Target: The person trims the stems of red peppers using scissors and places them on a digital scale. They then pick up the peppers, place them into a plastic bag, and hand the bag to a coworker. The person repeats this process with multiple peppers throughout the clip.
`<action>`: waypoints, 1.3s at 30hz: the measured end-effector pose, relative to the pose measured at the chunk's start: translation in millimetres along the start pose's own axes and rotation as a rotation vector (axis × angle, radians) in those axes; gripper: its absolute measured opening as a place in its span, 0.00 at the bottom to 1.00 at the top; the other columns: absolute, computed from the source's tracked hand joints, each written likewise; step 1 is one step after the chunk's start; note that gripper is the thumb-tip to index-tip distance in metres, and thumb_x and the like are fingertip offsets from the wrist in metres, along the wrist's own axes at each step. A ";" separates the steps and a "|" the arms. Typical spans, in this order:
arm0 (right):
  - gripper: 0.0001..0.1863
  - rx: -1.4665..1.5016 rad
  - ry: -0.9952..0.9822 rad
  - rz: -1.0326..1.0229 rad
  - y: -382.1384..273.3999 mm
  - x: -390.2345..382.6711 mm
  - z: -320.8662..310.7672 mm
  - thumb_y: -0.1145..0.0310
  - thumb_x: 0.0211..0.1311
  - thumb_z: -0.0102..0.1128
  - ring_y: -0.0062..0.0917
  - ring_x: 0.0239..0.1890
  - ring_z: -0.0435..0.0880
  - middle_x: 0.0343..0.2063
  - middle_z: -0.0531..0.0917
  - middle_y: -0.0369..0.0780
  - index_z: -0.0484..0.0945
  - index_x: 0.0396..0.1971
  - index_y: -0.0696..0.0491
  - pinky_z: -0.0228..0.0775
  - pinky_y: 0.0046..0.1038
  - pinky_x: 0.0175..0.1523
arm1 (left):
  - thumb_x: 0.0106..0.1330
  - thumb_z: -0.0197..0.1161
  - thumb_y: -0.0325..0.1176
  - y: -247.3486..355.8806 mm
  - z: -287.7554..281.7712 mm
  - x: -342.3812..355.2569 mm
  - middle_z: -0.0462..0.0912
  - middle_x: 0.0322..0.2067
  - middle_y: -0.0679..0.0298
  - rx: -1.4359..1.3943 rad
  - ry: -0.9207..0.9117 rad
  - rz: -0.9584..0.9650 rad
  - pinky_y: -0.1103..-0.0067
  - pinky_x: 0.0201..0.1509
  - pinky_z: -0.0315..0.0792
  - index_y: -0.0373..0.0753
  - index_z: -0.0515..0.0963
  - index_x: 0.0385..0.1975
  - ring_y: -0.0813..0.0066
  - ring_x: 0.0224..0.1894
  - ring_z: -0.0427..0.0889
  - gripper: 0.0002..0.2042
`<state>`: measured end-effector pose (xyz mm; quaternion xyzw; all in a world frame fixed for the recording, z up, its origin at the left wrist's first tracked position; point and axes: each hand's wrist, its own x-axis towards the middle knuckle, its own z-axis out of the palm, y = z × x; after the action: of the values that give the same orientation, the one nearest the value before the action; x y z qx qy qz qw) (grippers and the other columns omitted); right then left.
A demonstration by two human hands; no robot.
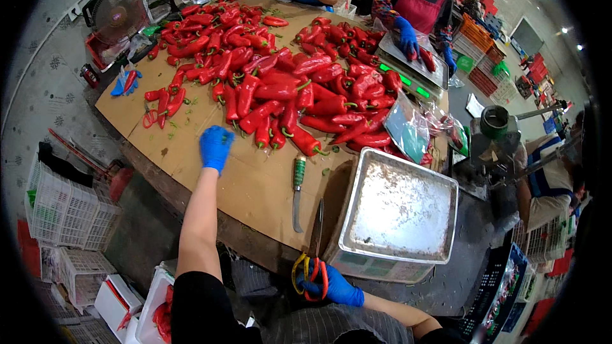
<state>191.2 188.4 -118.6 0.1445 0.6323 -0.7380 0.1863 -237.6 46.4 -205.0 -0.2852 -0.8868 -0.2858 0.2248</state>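
Note:
My left hand (pixel 217 146), in a blue glove, is at the near side of the cardboard-covered table (pixel 242 181), just short of the pepper pile. Its fingers look curled under; whatever they may hold is hidden. Close to the table's front edge, my right hand (pixel 341 288), also gloved in blue, grips scissors (pixel 317 242) by their yellow and orange handles, blades pointing away from me. A knife (pixel 298 188) with a green-wrapped handle lies between the hands. Beyond them spreads a large heap of long red peppers (pixel 277 89) with green stems.
A shallow metal tray (pixel 401 207) rests on a box at right. Small red scissors (pixel 150 118) lie left, near a blue glove (pixel 125 81). A digital scale (pixel 414 64) stands across the table, where two gloved co-workers handle peppers. White crates (pixel 73 207) stand at lower left.

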 end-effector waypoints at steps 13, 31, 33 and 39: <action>0.14 0.058 -0.104 -0.243 8.2 -1.0 -0.7 0.64 0.57 0.61 0.18 0.32 0.74 0.29 0.78 0.36 0.71 0.37 0.56 0.69 0.23 0.38 | 0.58 0.57 0.28 5.5 -109.8 -162.9 0.70 0.27 0.50 0.135 0.008 -0.169 0.66 0.35 0.63 0.33 0.69 0.23 0.52 0.31 0.69 0.07; 0.21 -0.042 0.060 -0.325 24.7 -17.9 -4.2 0.72 0.55 0.60 0.20 0.44 0.71 0.42 0.75 0.40 0.67 0.49 0.58 0.65 0.25 0.48 | 0.59 0.59 0.31 61.9 -67.7 -12.8 0.73 0.50 0.55 -0.282 -0.019 -0.224 0.72 0.58 0.63 0.36 0.72 0.49 0.62 0.53 0.71 0.17; 0.23 -0.069 0.050 -0.403 29.3 -15.3 -8.3 0.68 0.56 0.60 0.23 0.45 0.72 0.44 0.75 0.42 0.66 0.51 0.58 0.65 0.26 0.49 | 0.58 0.60 0.31 51.6 -5.4 25.5 0.72 0.50 0.52 -0.332 -0.102 -0.128 0.70 0.58 0.63 0.35 0.71 0.50 0.59 0.53 0.71 0.20; 0.21 -0.271 0.135 -0.400 62.1 -16.7 -29.1 0.62 0.56 0.60 0.25 0.44 0.74 0.40 0.76 0.44 0.69 0.46 0.58 0.65 0.28 0.49 | 0.52 0.64 0.32 50.9 93.3 63.4 0.71 0.49 0.45 0.277 -0.156 -0.031 0.64 0.56 0.64 0.34 0.69 0.51 0.49 0.51 0.70 0.25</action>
<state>233.9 210.5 -170.3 0.0393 0.7525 -0.6573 0.0116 -274.0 163.9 -218.8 -0.2591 -0.9368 -0.1411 0.1881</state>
